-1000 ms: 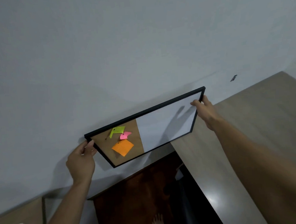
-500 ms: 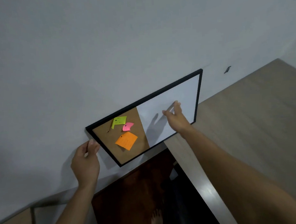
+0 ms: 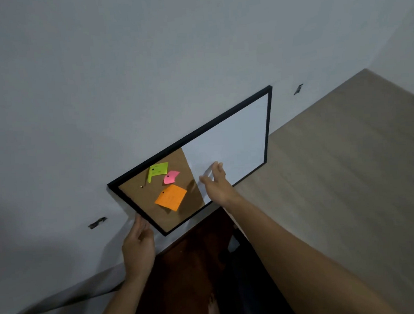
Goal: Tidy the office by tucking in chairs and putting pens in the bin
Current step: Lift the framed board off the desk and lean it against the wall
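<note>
Tilted notice board point(image 3: 227, 140) against wall, long axis rising rightward; left hand point(image 3: 139, 250) loosely gripping its lower-left edge, right hand point(image 3: 216, 184) open-fingered at its white half; no pens, chairs or bin visible.

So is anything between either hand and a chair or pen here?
Cannot judge: no chair, pen or bin is in view. The left hand touches the frame of the notice board on the wall; the right hand is open at its white panel.
</note>
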Tool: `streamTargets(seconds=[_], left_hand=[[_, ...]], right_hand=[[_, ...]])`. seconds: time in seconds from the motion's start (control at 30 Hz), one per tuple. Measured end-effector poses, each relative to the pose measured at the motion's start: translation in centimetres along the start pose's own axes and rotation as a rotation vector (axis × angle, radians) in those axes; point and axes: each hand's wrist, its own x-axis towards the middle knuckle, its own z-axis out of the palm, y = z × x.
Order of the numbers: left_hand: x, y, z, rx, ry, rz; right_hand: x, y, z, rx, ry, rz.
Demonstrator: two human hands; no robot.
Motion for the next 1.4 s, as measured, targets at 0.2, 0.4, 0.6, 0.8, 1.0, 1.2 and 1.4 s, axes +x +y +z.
streamTargets(seconds=[0.2,0.4,0.6,0.8,1.0,1.2,1.4], left_hand=[[2.5,1.5,4.3,-0.048,-0.155,0.021],[4.4,4.1,9.8,-0.071,-0.306,0.055],[4.9,6.1,13.4,-0.081,-0.371,0.060],[5.3,7.5,15.5,-0.054,-0.457,0.047],[4.9,8.1,14.9,-0.057,-0.571,0.041],[3.6,7.1,14.1,0.105,-0.518,-0.024],[0.6,8.2,13.6,0.213,-0.743,0.065]], right_hand=[[2.5,0.6,-4.3,0.052,0.131,0.002],[5.5,0.6,-9.5,0.126,0.240,0.044],[6.7,0.5,-12.5,0.159,0.292,0.032],[6.5,1.2,-13.0,0.105,0.264,0.008],[4.3,2.1,-12.8,0.065,0.273,0.000],[0.3,4.0,-13.2,0.038,0.337,0.050],[-6.3,7.2,-13.7,0.014,0.380,0.121]])
